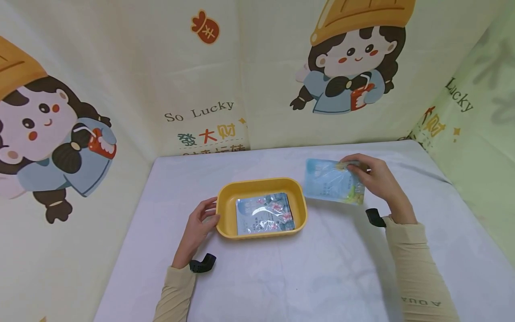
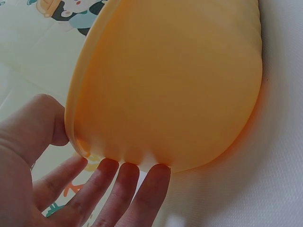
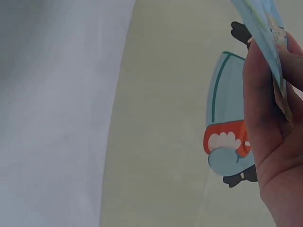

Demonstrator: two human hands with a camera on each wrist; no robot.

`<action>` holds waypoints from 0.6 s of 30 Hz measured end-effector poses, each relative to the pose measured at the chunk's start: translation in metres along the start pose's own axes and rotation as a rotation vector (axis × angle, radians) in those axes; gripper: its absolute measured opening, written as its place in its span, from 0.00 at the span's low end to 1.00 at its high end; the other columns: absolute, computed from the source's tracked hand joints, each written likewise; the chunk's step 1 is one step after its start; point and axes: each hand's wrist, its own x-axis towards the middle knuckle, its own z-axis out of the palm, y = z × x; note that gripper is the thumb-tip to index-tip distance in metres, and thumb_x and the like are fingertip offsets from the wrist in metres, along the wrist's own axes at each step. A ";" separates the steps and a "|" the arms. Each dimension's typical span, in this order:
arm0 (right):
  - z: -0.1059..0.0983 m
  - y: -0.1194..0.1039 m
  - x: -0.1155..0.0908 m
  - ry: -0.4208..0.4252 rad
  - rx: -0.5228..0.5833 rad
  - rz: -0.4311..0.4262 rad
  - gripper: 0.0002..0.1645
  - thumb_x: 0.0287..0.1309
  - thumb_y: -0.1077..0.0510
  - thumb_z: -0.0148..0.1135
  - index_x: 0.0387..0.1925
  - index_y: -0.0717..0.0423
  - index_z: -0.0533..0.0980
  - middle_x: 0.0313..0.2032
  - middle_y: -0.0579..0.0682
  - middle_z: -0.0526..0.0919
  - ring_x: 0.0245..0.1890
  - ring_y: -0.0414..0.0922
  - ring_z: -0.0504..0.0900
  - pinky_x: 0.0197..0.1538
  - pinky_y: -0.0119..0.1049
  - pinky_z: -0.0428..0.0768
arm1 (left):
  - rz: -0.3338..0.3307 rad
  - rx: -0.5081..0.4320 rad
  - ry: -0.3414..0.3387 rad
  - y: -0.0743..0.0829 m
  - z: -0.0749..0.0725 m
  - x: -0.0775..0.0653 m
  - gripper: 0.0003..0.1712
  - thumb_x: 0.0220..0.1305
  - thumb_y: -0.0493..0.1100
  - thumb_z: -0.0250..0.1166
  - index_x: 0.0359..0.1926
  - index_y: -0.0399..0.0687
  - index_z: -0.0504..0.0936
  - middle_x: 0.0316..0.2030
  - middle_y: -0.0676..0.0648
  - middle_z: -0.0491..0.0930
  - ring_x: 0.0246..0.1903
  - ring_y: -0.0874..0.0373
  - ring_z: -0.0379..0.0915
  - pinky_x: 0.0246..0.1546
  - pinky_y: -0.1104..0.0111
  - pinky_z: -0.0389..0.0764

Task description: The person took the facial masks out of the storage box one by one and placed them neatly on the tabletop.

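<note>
A yellow plastic tray (image 1: 301,214) stands on the white-covered table, and a shiny blue-grey sachet (image 1: 261,214) printed with pink flowers lies flat in it. At the tray's left end my left hand (image 1: 201,223) holds it, with the thumb at the rim and the fingertips (image 2: 157,172) against the outer wall. To the right of the tray, my right hand (image 1: 372,176) pinches a flat light-blue sachet (image 1: 327,181) by its right part. This sachet appears nearly edge-on in the right wrist view, between thumb and fingers.
The white cloth (image 1: 289,281) over the table has soft creases. Behind it hangs a pale curtain (image 1: 273,125) with cartoon figures and lettering, and similar fabric closes off both sides. Each wrist carries a black camera mount (image 1: 202,263).
</note>
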 end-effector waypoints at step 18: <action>0.009 0.012 0.003 -0.088 0.032 0.028 0.13 0.66 0.67 0.59 0.49 0.55 0.82 0.48 0.54 0.84 0.33 0.40 0.75 0.38 0.22 0.71 | 0.006 0.014 0.015 0.001 0.001 0.001 0.31 0.67 0.39 0.64 0.69 0.53 0.68 0.63 0.44 0.71 0.60 0.47 0.72 0.53 0.67 0.81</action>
